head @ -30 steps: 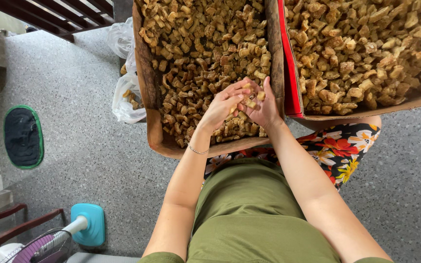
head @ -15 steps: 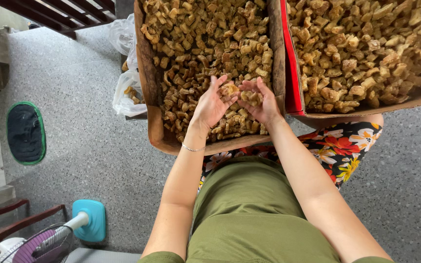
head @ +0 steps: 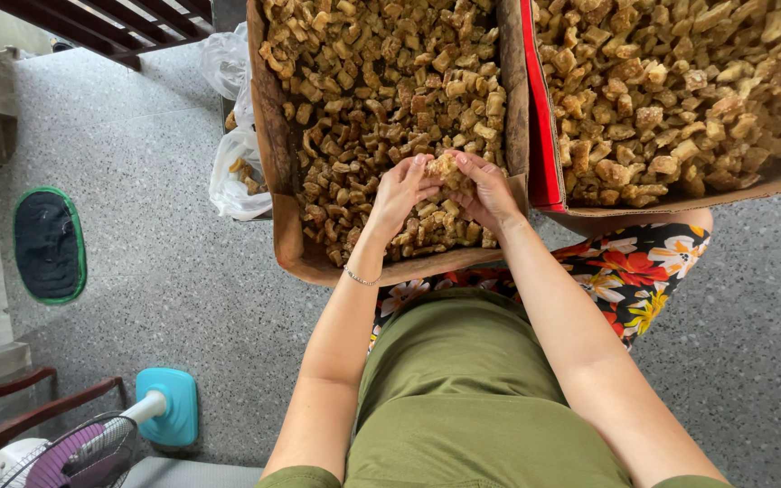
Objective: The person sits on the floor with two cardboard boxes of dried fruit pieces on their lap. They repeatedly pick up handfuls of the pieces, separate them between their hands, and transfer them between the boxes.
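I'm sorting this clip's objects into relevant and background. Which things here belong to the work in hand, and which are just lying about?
In the work:
left hand and right hand, both on one brown chunk
left box, full of chunks
right box, also full

Lying about:
plastic bags
dark mat
fan
wooden bench

You see both brown cardboard boxes of tan dried chunks (head: 390,108) (head: 680,99) cut off by the top edge, and your fingers (head: 427,176) hide most of the held chunk (head: 446,166).
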